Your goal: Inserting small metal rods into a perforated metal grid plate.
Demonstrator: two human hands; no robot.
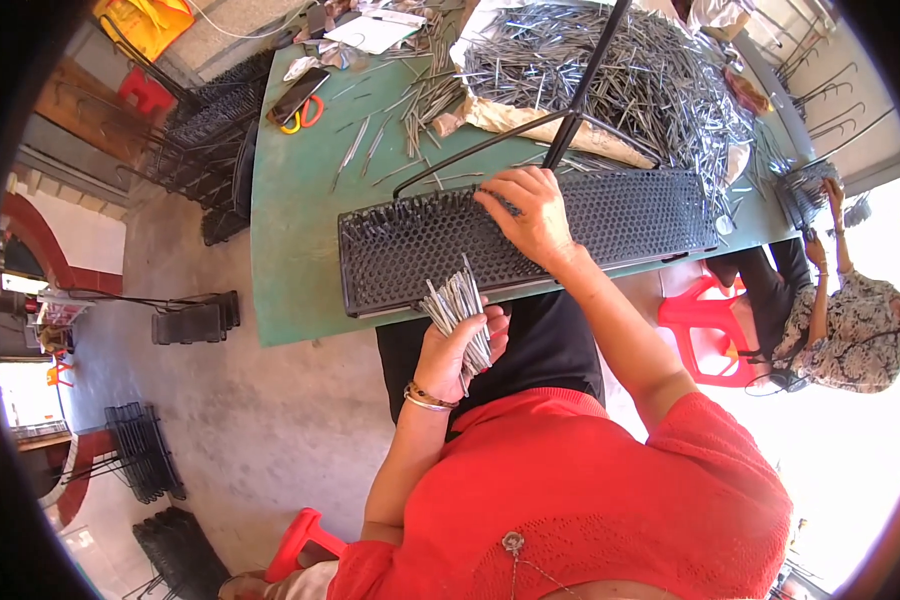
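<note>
loosely, the left hand (442, 357) cups thin grey strips (454, 303).

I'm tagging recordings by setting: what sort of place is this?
Probably a small workshop: a heap of thin metallic-looking strips on a green table, a black perforated panel, and dark racks grouped nearby.

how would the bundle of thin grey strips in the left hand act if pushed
The bundle of thin grey strips would probably splay, since only the left hand visibly binds it. The strips seem fairly stiff: their free ends stick out without drooping.
</note>
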